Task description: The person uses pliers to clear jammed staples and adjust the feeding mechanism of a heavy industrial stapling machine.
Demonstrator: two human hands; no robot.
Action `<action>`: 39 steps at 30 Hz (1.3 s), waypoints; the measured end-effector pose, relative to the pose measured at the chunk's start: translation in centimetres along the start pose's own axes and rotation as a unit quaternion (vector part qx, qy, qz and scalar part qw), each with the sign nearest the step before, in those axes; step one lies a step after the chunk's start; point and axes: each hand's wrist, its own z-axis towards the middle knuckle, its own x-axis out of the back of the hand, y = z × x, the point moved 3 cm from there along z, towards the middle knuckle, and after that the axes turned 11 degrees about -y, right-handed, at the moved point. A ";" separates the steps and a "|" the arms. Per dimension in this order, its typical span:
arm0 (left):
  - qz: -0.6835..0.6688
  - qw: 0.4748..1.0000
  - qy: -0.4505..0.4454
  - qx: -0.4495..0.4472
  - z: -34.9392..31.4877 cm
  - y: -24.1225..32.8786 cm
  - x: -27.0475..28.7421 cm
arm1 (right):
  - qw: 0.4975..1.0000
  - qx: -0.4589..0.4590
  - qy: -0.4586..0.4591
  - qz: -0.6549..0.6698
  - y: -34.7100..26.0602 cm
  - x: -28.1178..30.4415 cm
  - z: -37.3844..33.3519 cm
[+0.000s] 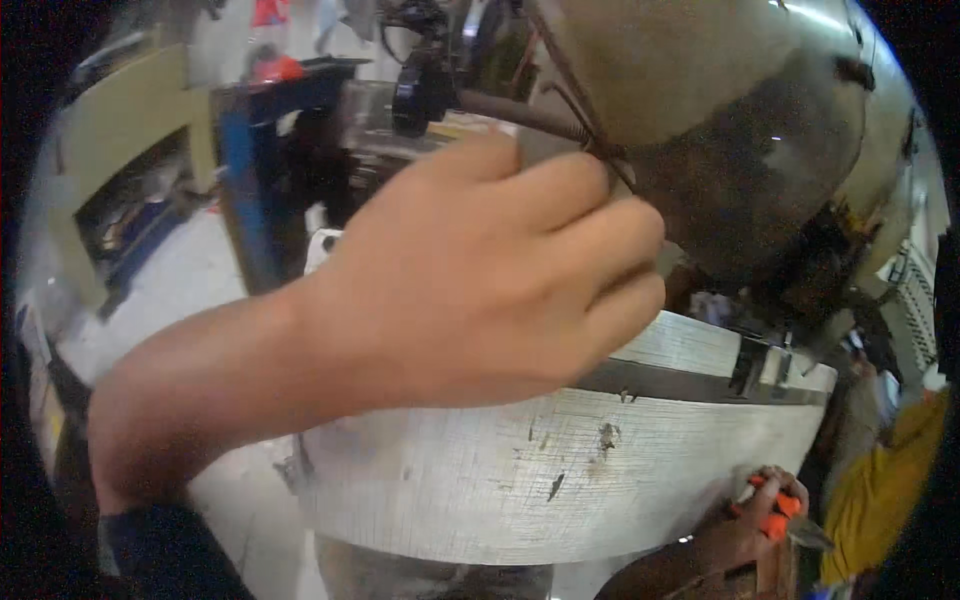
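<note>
My left hand point(480, 280) reaches across the middle of the view with its fingers curled closed. What they grip, if anything, is hidden behind the knuckles. Just beyond the fingertips runs a thin dark wire point(572, 105), close to a dark rod with a coiled end point(525, 113). Under the hand lies a scratched, whitish work surface point(440, 480) with a dark groove along it. At the lower right, my right hand point(765, 500) is wrapped round a hand tool with orange-and-black grips point(780, 522). Its grey metal end points right; its exact kind is unclear.
A large, rounded brown-and-grey body point(740, 110) looms at the upper right, beyond the work surface. Dark machine parts point(420, 90) stand behind my left hand. Farther left are a blue post point(250, 180) and a yellowish frame point(130, 140). Yellow cloth point(880, 500) hangs at the right.
</note>
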 end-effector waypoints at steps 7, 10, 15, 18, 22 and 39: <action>-0.243 0.961 -0.132 0.025 -3.2 -3.4 -0.7 | 0.992 0.083 -0.054 -0.077 -1.6 -0.4 -1.2; -0.173 0.981 -0.082 0.042 -3.2 -2.6 -0.8 | 0.984 0.112 -0.066 -0.125 -2.3 -0.8 -1.6; -0.152 0.986 -0.012 0.062 -4.4 -2.8 -0.8 | 0.946 0.177 -0.139 -0.234 -3.7 -3.0 -1.9; -0.166 0.984 0.015 0.066 -5.1 -2.9 -0.9 | 0.952 0.167 -0.145 -0.211 -3.6 -3.2 -1.9; -0.188 0.979 0.046 0.066 -6.1 -3.3 -1.5 | 0.963 0.142 -0.144 -0.181 -2.5 -2.5 -1.3; -0.261 0.964 -0.043 0.009 -4.2 -3.9 -0.2 | 0.953 0.090 -0.105 -0.270 -3.8 -2.8 -2.0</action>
